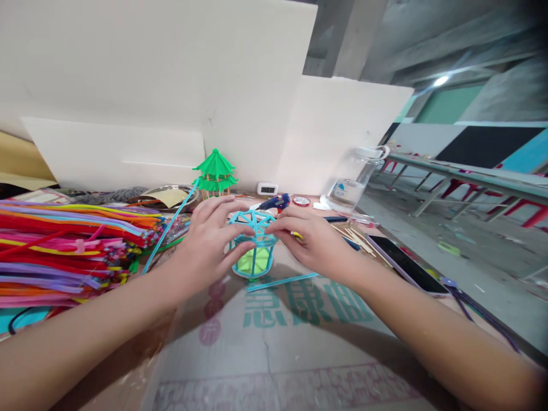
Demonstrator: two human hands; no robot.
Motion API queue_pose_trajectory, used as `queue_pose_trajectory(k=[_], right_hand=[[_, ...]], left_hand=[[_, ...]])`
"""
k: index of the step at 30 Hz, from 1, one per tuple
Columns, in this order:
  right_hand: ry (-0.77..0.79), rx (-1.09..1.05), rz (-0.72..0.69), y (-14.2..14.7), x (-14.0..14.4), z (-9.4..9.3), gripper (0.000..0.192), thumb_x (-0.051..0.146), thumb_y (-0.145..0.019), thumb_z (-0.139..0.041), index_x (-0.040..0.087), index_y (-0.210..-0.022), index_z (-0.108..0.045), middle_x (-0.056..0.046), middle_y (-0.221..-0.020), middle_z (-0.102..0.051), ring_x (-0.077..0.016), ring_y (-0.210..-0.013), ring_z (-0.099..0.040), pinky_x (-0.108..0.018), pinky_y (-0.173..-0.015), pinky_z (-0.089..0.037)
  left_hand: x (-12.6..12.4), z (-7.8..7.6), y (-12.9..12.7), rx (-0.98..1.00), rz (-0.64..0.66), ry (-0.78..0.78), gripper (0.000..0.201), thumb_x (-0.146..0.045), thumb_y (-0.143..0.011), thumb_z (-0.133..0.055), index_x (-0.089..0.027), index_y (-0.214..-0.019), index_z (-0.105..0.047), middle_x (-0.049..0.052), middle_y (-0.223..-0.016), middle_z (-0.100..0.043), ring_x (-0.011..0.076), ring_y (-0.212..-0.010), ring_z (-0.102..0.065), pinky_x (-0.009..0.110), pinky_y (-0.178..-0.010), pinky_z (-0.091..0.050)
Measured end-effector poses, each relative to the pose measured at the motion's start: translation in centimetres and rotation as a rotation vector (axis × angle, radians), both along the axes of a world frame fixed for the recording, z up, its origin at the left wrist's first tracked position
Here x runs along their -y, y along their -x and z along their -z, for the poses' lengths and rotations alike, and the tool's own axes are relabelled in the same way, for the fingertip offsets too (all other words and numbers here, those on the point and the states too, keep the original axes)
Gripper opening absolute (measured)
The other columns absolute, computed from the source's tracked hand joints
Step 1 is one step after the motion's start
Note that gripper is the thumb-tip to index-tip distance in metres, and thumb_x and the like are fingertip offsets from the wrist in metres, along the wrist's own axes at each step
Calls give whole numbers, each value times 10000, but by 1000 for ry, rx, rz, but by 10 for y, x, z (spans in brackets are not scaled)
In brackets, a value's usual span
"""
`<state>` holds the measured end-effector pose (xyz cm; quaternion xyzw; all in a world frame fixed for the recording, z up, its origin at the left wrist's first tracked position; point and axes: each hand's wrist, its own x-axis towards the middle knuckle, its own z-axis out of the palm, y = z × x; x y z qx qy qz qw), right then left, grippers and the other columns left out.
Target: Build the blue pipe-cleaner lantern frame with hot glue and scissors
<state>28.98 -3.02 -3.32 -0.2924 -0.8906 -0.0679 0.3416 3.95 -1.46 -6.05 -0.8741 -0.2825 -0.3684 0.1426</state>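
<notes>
Nearest me, brown cardboard sheet [274, 348] with green printed characters, too skewed to read. On it, my left hand [209, 245] and right hand [310, 242] pinch a small cyan pipe-cleaner lantern frame [253, 245] from both sides. Loose cyan stick [282, 282] just beside. Left, heap of multicoloured pipe cleaners [64, 245]. Beyond, green paper pagoda model [215, 173]; small digital clock [268, 189], digits illegible.

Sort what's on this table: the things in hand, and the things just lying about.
In hand: blue frame, held by left hand and right hand; green piece inside it.

Lying about: loose blue stick, pipe cleaners, green pagoda, glue gun, phone, jar, clock, wooden sticks.
</notes>
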Motion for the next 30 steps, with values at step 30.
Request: queue_pose_trajectory(k=[30], right_hand=[[2, 30, -82, 1, 0, 5, 279, 77, -1013, -512, 169, -1085, -765, -87, -959, -710, -179, -885, -662, -305, -753, -550]], left_hand=[[-2, -12, -1, -44, 16, -49, 120, -235, -987, -642, -249, -1061, -736, 99, -1307, -662, 319, -1302, -561, 579, -1140, -417]])
